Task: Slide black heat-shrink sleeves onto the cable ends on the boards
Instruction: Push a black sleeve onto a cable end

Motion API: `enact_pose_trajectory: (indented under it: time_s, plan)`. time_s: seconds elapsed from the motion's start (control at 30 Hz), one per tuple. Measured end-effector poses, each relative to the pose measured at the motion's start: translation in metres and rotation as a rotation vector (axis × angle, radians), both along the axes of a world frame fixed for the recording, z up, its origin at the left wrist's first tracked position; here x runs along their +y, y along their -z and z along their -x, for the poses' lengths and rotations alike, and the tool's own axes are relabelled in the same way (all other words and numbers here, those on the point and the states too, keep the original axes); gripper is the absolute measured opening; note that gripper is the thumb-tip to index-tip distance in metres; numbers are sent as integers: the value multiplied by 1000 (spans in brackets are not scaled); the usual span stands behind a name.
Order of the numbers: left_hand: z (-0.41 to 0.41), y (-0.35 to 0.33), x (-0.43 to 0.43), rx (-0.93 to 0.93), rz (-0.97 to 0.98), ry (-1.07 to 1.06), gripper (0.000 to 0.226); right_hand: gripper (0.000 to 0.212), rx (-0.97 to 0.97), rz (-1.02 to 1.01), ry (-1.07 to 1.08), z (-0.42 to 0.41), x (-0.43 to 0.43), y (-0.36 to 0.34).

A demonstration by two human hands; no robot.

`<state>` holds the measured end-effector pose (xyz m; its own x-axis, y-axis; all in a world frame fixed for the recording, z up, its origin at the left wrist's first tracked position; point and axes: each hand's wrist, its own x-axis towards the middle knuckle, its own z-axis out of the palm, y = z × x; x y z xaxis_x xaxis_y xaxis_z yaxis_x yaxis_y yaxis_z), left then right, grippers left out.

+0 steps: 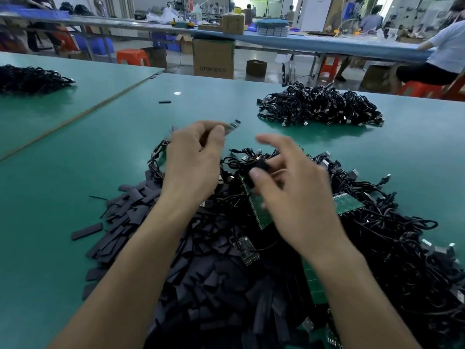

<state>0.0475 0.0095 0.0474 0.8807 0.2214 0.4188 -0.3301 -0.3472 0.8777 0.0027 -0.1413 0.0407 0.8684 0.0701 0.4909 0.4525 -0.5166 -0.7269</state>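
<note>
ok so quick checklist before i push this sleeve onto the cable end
1. Left hand grips the cable end: ok.
2. Right hand pinches a sleeve between thumb and fingers: ok.
3. Sleeve lined up with the cable end: not ok, the two are apart, with the plug higher and to the left.
4. Sleeve mouth open rather than flattened: cannot tell, it is blurred.
5. Cable free of the tangle below: cannot tell, the left hand hides it.
6. Sleeve pile close by for the next one: ok.

Bright overhead light, motion-blurred hands
</note>
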Motion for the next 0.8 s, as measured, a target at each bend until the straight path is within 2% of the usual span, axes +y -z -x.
enact_pose_trajectory:
  time_s: [0.03,0.1,0.17,0.27,0.4,0.8]
  plan:
    - [1,1,-1,42,-12,69,15,38,12,-74,5,1,-7,-3]
    - [4,2,-3,111,-39,185,14,28,5,-197,22,2,-21,-10]
    - [6,1,-5,153,-46,255,12,15,14,-246,38,2,-30,-14]
    - [9,-2,-5,200,14,297,13,14,47,-299,41,2,-39,-15]
    - [14,-6,-8,238,27,358,15,20,2,-298,41,4,-45,-18]
    - [20,-10,-12,177,9,411,14,30,-62,-212,76,0,-44,-14]
